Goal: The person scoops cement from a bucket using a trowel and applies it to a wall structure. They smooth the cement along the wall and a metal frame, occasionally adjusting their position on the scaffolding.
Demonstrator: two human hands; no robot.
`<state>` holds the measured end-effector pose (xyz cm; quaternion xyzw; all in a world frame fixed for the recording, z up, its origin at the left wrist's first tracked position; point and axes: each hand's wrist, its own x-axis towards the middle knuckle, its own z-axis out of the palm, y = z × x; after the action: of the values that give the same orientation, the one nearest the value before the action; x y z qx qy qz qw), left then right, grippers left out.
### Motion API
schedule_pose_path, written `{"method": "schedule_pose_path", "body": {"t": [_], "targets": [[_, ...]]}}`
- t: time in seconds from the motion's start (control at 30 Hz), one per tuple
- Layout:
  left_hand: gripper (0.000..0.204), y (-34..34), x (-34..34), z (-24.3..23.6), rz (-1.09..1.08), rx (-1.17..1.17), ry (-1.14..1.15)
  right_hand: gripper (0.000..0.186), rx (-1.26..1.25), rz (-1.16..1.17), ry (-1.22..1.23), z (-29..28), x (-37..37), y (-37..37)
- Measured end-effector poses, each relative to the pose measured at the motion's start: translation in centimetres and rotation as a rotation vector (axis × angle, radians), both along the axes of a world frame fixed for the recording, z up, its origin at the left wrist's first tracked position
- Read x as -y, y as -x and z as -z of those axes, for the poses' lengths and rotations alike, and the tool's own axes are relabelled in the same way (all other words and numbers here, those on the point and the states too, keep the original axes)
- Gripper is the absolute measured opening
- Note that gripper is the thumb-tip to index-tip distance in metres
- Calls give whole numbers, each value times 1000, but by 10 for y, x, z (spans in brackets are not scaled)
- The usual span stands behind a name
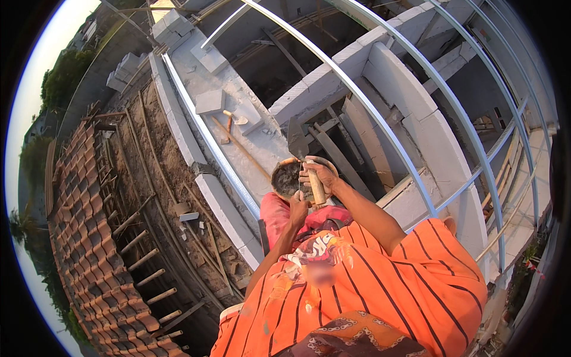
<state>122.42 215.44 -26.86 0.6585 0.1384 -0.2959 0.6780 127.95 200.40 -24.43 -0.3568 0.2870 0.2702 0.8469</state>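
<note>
My right hand [322, 176] is closed around the pale handle of a trowel [297, 140], whose grey blade points away from me. Just below and to its left, my left hand [298, 206] is pinched closed; a thin pale strand seems to run up from its fingertips toward the right hand, too fine to identify. Both hands are over a round bucket [275, 177] of wet grey mortar [288, 179] in front of my knees. Beyond it on the slab lie a long wooden stick [244, 150] and a small wooden-handled tool [238, 119].
Light building blocks [210, 102] rest on the slab. Silvery metal beams [369, 113] cross above open rooms with block walls [398, 80] at right. Leftward, past a low block edge [220, 205], there is a drop to dirt, poles and a tiled roof [98, 244].
</note>
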Motion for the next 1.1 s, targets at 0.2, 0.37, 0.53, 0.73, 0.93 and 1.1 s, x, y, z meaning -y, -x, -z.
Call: {"method": "schedule_pose_path", "body": {"t": [0.2,0.37,0.53,0.73,0.93,1.1], "targets": [[30,-126,47,-24,712,33,109,27,-147,560,-36,-6,44,-61],[48,-183,42,20,1391,248,82,28,-139,740,280,39,28,-55],[48,-270,47,83,1617,264,-50,43,-320,1234,84,64,-4,-35],[50,-451,53,166,1333,306,-443,44,-556,1378,53,149,-44,-2],[47,-550,138,209,1083,393,-575,42,-522,1716,-14,251,-75,38],[59,-600,251,267,777,470,-363,37,-642,1775,-9,327,-106,82]]}}
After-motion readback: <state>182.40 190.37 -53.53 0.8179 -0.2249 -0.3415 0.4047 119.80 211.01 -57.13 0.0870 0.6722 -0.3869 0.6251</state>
